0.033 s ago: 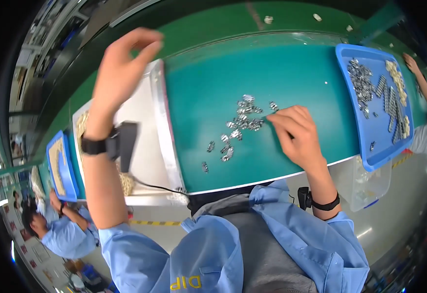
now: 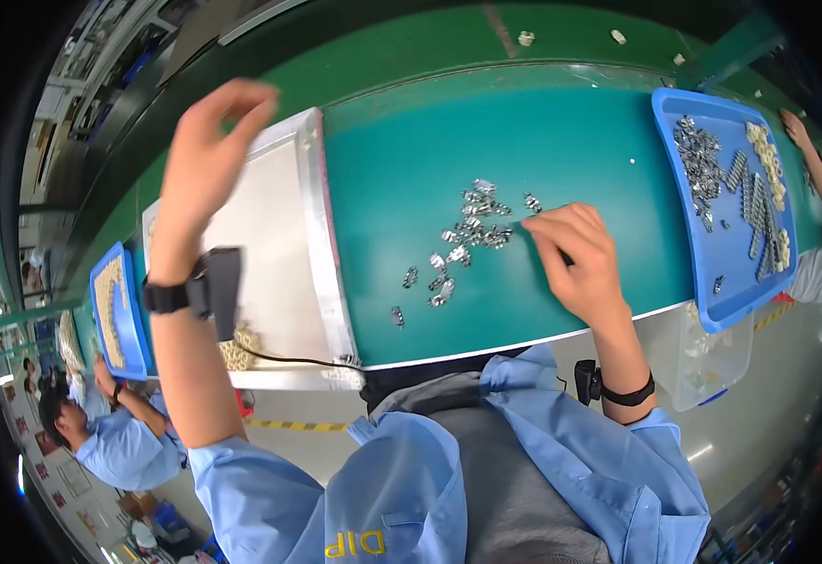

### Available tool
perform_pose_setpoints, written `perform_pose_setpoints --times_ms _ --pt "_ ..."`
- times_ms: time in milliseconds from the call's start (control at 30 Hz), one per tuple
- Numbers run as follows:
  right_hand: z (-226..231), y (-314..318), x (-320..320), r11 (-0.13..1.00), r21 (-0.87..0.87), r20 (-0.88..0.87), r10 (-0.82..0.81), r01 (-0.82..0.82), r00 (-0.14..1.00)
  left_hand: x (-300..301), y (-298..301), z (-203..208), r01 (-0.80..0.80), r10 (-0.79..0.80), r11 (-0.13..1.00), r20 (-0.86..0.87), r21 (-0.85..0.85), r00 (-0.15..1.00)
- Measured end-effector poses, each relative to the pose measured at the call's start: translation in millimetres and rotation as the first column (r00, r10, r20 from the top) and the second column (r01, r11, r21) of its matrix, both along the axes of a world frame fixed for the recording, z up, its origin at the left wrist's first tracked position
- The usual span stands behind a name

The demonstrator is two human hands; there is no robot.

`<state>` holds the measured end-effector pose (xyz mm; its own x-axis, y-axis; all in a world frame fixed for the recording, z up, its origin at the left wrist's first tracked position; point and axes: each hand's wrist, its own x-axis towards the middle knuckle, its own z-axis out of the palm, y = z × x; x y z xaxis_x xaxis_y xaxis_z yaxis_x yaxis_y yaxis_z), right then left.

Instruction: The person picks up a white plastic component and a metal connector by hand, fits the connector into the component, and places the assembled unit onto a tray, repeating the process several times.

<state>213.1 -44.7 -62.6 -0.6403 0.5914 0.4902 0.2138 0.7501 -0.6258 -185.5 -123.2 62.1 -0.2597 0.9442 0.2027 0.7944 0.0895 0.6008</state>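
Note:
My left hand [image 2: 209, 150] is raised over the far left part of a white shallow tray [image 2: 275, 207], fingers curled and thumb tip close to the fingertips. It is slightly blurred, and what it may pinch does not show. My right hand [image 2: 580, 258] is at the right side of a loose pile of small shiny metal parts [image 2: 477, 221] on the green table mat [image 2: 411, 150]. Its fingers are bent together with the thumb, and anything at their tips is too small to make out. One metal part [image 2: 532, 202] lies just beyond those fingertips.
A blue tray [image 2: 703, 305] on the right holds more metal parts and cream-coloured pieces. Cream pieces [image 2: 238, 350] lie in the white tray's near corner, by a black cable [image 2: 298, 361]. Another blue tray [image 2: 131, 310] is at far left. Co-workers sit on both sides.
My left hand has shifted left and slightly nearer over the white tray, uncovering more of it. My right hand stays nearly in place by the metal parts.

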Motion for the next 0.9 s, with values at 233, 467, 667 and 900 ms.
perform_pose_setpoints --times_ms 233,467,667,900 --pt "6 -25 -18 0.990 -0.143 -0.083 -0.012 0.000 0.996 -133 -201 -63 -0.674 0.547 0.737 -0.544 -0.047 0.636" --pt "16 -32 -21 0.997 0.048 0.096 0.060 -0.065 0.994 -147 -168 -94 -0.801 0.540 0.595 -0.704 -0.068 0.461" --pt "5 -18 -19 0.994 0.059 0.149 0.081 -0.091 0.985 -171 -143 -119 -0.802 0.576 0.591 -0.651 -0.087 0.495" --pt "-6 8 -8 0.999 -0.052 0.202 0.018 -0.008 0.979 -160 -153 -121 -0.546 0.548 0.831 -0.318 0.105 0.773"
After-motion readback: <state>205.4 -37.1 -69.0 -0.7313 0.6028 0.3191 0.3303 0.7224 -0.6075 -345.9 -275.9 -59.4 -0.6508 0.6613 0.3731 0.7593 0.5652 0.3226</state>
